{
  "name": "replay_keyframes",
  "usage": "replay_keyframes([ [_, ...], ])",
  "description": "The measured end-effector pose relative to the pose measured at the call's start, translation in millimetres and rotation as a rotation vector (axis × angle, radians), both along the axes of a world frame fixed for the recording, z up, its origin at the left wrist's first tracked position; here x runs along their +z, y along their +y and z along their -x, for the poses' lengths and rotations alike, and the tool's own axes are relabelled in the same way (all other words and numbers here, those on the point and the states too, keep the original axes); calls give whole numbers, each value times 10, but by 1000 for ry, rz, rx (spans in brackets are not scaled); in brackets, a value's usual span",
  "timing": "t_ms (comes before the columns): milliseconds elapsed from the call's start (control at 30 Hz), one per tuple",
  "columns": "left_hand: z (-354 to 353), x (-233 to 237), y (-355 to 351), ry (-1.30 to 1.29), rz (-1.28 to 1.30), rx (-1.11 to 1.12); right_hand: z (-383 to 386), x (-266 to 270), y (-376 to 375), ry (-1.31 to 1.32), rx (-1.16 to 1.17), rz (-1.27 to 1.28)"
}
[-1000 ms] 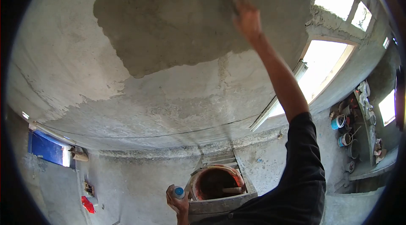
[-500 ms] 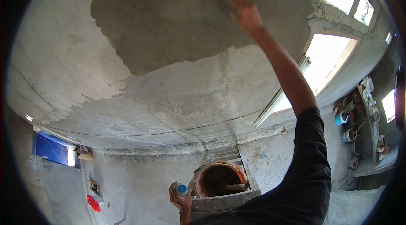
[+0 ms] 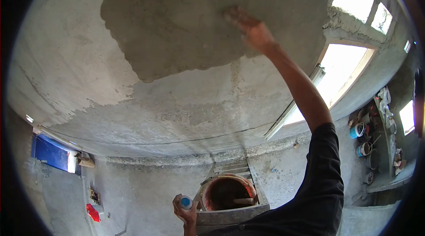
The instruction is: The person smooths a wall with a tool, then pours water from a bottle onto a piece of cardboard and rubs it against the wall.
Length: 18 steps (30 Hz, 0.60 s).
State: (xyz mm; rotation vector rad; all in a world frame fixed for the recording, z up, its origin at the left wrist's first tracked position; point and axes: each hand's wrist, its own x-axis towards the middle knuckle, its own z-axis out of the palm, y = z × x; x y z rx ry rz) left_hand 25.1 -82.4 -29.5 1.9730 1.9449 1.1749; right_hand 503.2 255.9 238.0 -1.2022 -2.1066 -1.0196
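Observation:
Wet, darker plaster covers the upper part of the grey wall. My right hand reaches up in front of this dark patch, slightly blurred, its fingers stretched out towards the wall; no tool shows in it. Low in the view, my left hand is wrapped round a bottle with a blue cap. Just right of it, an orange-rimmed bucket stands on a wooden ladder or stand, with a handle showing inside the bucket.
A bright window opening is at the right, with a long straight strip beside it. Several buckets stand at the far right. At lower left are a blue door and a red object on the floor.
My right hand has moved lower over the dark plaster. My left hand, still round the bottle, and the bucket appear slightly further left and lower in view.

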Motion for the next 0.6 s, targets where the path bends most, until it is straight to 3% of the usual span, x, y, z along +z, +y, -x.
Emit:
replay_keyframes([
  [67, 22, -33, 82, -40, -62, 15, -31, 520, -75, 425, -29, -120],
  [133, -73, 116, 243, -100, -104, 8, -218, 948, 60, 521, 38, -305],
  [167, -142, 223, 349, -161, -141, 4, -218, 962, 91, 520, 35, -308],
  [233, -312, 474, 528, -176, -195, -42, -108, 1008, 153, 305, -353, -292],
  [300, -444, 726, 671, -186, -244, -87, -162, 564, 286, 296, -154, -347],
  [367, -576, 902, 761, -185, -352, -186, -39, 24, 199, 189, -166, -126],
  [433, -687, 974, 795, -288, -388, -258, -25, -371, 123, -5, -44, -57],
  [467, -738, 1001, 796, -386, -424, -319, -78, -355, 160, -11, -45, -59],
  [533, -791, 1128, 754, -311, -437, -349, -110, -58, 139, 14, -77, -183],
  [600, -863, 1192, 733, -232, -444, -375, -13, 671, -27, 389, -209, -163],
])
